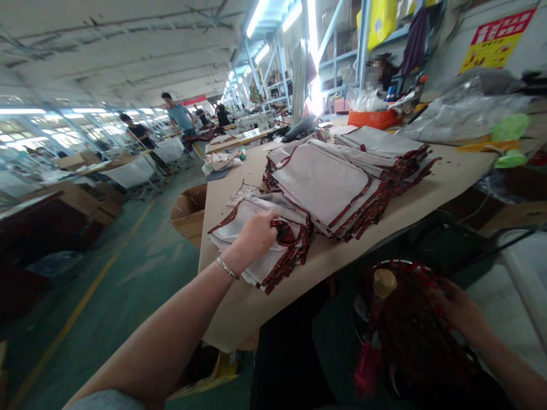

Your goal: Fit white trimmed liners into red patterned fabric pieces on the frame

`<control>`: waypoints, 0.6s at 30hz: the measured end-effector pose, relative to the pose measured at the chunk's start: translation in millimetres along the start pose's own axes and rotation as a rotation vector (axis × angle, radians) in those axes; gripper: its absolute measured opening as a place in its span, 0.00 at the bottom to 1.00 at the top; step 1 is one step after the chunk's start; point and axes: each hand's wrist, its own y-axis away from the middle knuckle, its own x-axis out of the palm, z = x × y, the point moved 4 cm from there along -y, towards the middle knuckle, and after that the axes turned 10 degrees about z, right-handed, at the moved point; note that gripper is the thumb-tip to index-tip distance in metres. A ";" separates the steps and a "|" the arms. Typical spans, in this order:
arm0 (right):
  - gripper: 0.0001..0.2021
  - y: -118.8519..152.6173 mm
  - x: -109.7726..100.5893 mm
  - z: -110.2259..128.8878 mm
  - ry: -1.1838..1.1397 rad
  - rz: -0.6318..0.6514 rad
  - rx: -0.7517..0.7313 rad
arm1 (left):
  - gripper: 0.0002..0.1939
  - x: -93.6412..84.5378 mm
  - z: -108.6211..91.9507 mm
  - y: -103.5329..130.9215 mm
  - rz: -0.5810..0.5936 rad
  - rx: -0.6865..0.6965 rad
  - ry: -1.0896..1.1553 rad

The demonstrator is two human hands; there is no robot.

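Observation:
My left hand [256,234], a bracelet at its wrist, is closed at the near stack of pale fabric pieces [239,219] with dark red patterned edging. Its fingers pinch the top piece, whose edge is turned up to show red patterned cloth [287,232]. A taller stack of similar pieces [325,179] lies right behind it on the table. Low at the right, in shadow, my right hand [459,307] is closed on a heap of dark red patterned fabric [410,330]. Its fingertips are partly hidden. A pale yellow round object [384,283] sits beside that heap.
The brown-covered table [239,310] carries a further stack [380,142], an orange tray [374,118] and clear plastic bags [465,114]. A cardboard box [188,213] stands off the left edge. People and sewing tables are farther back; a chair [523,285] is at right.

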 end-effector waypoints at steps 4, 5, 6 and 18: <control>0.15 1.2 -5.7 122.7 -0.137 0.042 -0.212 | 0.15 -10.8 1.5 13.1 -0.117 -0.008 0.018; 0.14 8.1 -2.1 169.5 -0.141 0.077 -0.440 | 0.14 -14.3 0.1 18.5 -0.157 0.001 0.030; 0.12 17.2 5.7 213.9 -0.112 0.137 -0.643 | 0.12 -17.4 -2.2 24.4 -0.190 0.017 0.040; 0.13 18.0 130.3 361.3 0.477 0.478 -0.875 | 0.09 -40.7 -18.6 91.4 -0.274 0.035 0.013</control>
